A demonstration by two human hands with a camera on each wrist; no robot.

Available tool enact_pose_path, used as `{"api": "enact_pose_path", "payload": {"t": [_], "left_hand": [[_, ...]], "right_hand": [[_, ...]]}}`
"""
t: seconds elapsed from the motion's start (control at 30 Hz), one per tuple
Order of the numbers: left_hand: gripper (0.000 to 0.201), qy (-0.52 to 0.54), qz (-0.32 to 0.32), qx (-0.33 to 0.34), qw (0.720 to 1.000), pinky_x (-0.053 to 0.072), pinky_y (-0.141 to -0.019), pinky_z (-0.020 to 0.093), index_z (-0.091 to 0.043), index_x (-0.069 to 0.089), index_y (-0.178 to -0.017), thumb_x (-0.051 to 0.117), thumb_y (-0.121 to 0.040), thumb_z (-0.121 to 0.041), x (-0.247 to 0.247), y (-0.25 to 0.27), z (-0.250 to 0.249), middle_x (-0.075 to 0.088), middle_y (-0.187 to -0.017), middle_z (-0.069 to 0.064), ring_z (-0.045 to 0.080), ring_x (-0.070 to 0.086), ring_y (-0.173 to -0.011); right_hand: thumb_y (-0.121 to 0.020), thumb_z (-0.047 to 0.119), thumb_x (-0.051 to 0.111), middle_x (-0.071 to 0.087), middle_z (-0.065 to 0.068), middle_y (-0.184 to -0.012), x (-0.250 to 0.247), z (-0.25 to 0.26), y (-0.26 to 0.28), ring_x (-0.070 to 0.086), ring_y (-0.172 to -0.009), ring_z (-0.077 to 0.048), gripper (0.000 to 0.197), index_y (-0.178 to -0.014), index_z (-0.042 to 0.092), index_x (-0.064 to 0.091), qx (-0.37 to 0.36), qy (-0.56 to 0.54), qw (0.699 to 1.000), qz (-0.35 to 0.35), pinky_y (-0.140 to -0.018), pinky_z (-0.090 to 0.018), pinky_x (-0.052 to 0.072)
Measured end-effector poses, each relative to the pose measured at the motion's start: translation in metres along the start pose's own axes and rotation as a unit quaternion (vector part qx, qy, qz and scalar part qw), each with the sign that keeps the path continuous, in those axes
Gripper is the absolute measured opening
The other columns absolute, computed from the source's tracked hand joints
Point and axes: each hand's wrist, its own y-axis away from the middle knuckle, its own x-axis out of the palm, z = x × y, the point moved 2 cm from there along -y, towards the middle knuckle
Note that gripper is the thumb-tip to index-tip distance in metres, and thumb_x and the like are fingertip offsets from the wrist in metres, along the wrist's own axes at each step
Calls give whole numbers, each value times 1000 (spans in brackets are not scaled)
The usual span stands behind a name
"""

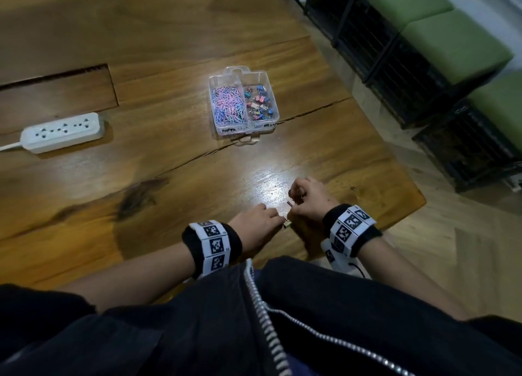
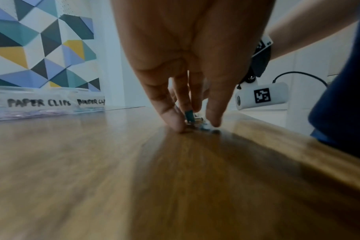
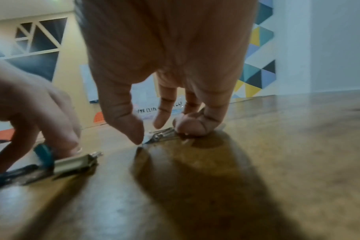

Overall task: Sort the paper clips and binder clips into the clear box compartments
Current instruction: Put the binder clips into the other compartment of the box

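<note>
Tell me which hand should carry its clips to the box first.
Probably right. The right hand sits nearer the clear box and already pinches clips. The left hand is further back, fingers on a teal clip on the table.

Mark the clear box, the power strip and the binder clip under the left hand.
clear box (image 1: 218, 102), head view, left wall.
power strip (image 1: 63, 132), head view, socket face.
binder clip (image 3: 75, 164), right wrist view, pale body.
left hand (image 1: 255, 220), head view, back of hand.
</note>
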Motion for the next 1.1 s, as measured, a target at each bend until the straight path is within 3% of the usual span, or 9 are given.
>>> {"api": "enact_pose_path", "payload": {"t": [0.17, 0.23, 0.33, 0.43, 0.53, 0.67, 0.77, 0.87, 1.1], "left_hand": [[27, 15, -14, -47, 999, 47, -88, 34, -10, 55, -118, 46, -93, -13, 0, 3, -1, 53, -119, 9, 25, 49, -107], [22, 55, -23, -57, 997, 47, -87, 34, -9, 60, -109, 47, -92, -15, -4, 1, 1, 56, -114, 9, 25, 52, -104], [19, 122, -40, -38, 991, 47, -88, 31, -12, 63, -104, 55, -88, -17, -17, -6, -3, 53, -114, 7, 21, 53, -104], [28, 92, -55, 1, 994, 43, -90, 30, -13, 62, -115, 55, -88, -16, -30, -19, -18, 51, -120, 7, 22, 50, -108], [33, 9, -7, 7, 1000, 43, -95, 35, -10, 54, -125, 43, -94, -12, -28, -30, -26, 48, -127, 11, 28, 46, -114], [32, -36, 43, 6, 998, 47, -92, 39, -7, 50, -125, 38, -96, -12, -15, -28, -24, 48, -126, 12, 31, 44, -113], [32, -27, 33, 12, 999, 48, -88, 36, -12, 50, -126, 43, -95, -14, -8, -22, -17, 49, -125, 8, 27, 43, -115], [28, 0, 16, 11, 1000, 47, -90, 37, -9, 56, -119, 46, -93, -15, -8, -15, -7, 55, -119, 10, 26, 49, -110], [20, 100, -53, -52, 992, 42, -83, 28, -10, 59, -105, 47, -90, -14, -12, 11, 30, 56, -112, 7, 22, 52, -102]], "right_hand": [[-74, 9, 67, 41, -6, -103, 3, -4, 5, 46, -95, -18, 23, -96, 10, 60, 44, -32, 999, -4, -84, -26, 45], [-76, 4, 64, 41, -6, -103, 3, -5, 7, 47, -93, -17, 19, -94, 7, 60, 60, -56, 997, -16, -86, -24, 45], [-78, -2, 59, 41, -3, -99, 3, -6, 11, 47, -89, -15, 15, -91, 5, 60, 50, -70, 996, -39, -83, -19, 40], [-78, -3, 58, 44, -2, -93, 4, -8, 15, 45, -87, -15, 16, -79, 13, 56, 48, -41, 997, -51, -76, -22, 36], [-78, -3, 57, 47, -3, -90, 4, -11, 18, 44, -83, -15, 17, -77, 14, 55, 43, -23, 997, -64, -72, -22, 33], [-77, -4, 58, 56, -1, -81, 4, -16, 24, 50, -77, -14, 17, -73, 13, 58, 56, -46, 995, -65, -66, -20, 39], [-76, -2, 61, 52, 7, -67, 3, -18, 25, 50, -69, -10, 25, -64, 18, 52, 83, -65, 994, -12, -64, -19, 40], [-77, -4, 60, 53, 3, -68, -7, -11, 17, 53, -69, -13, 26, -63, 16, 51, 94, -121, 988, 24, -60, -20, 44], [-80, -8, 55, 54, -1, -72, -63, 46, -33, 53, -65, -10, 23, -68, 12, 51, 42, -217, 975, 8, -61, -21, 49]]}}
